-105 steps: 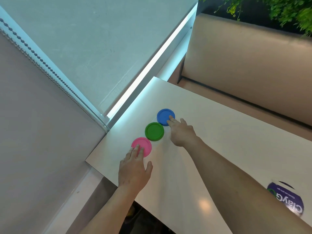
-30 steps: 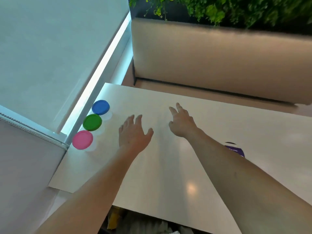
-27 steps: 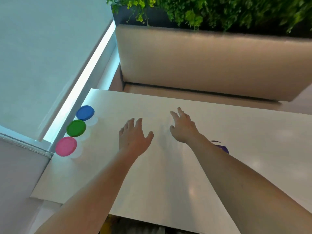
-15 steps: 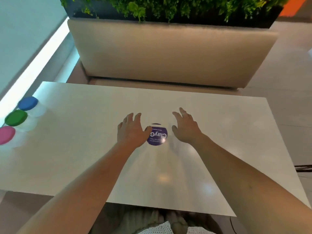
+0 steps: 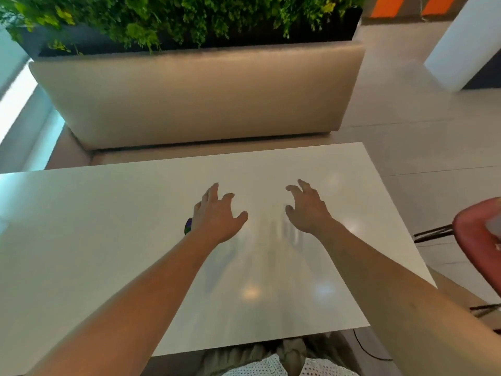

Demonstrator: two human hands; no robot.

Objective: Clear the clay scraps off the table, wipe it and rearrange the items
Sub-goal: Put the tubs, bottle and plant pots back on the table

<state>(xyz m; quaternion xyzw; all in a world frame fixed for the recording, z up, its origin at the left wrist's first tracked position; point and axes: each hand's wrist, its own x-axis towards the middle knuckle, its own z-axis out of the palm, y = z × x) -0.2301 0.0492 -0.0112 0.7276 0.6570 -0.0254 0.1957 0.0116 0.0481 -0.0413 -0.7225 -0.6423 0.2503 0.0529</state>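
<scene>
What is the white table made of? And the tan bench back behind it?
The table looks like smooth, glossy laminate or coated board: bright spots reflect in it. The bench back looks like padded matte leatherette or fabric: rounded edges, no shine.

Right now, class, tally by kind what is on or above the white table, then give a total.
Hands: 2, the left hand and the right hand, both holding nothing.
Purple item: 1, mostly hidden behind the left hand.
Total: 3.
</scene>
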